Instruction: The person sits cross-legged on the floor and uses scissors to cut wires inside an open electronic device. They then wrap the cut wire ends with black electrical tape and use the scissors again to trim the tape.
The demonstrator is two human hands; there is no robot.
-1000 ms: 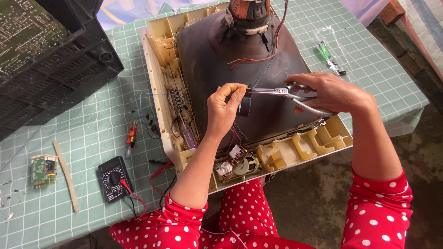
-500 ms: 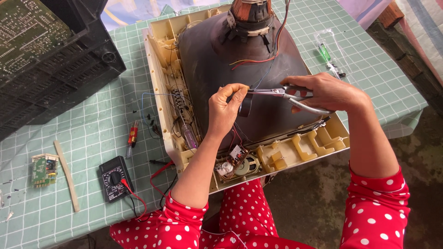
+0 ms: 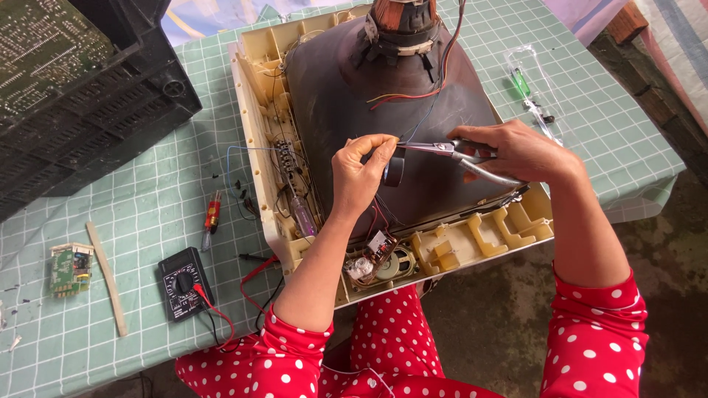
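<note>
A thin wire point(image 3: 404, 137) is being pinched between the closed fingertips of the left hand point(image 3: 359, 177) over the dark glass picture tube point(image 3: 413, 147). It is being met by the tips of metal long-nose pliers point(image 3: 450, 151), gripped by the closed right hand point(image 3: 520, 152). The wire could probably snap if tugged. Little room is being left by the cream plastic frame point(image 3: 254, 140).

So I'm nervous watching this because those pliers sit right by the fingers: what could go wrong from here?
The pliers in the right hand point at the left hand, which pinches something small at their tip; a slip could nip the fingers. Thin wires run close by and might get snagged or torn. The picture tube lies under both hands, so a jab could scratch it.
</note>
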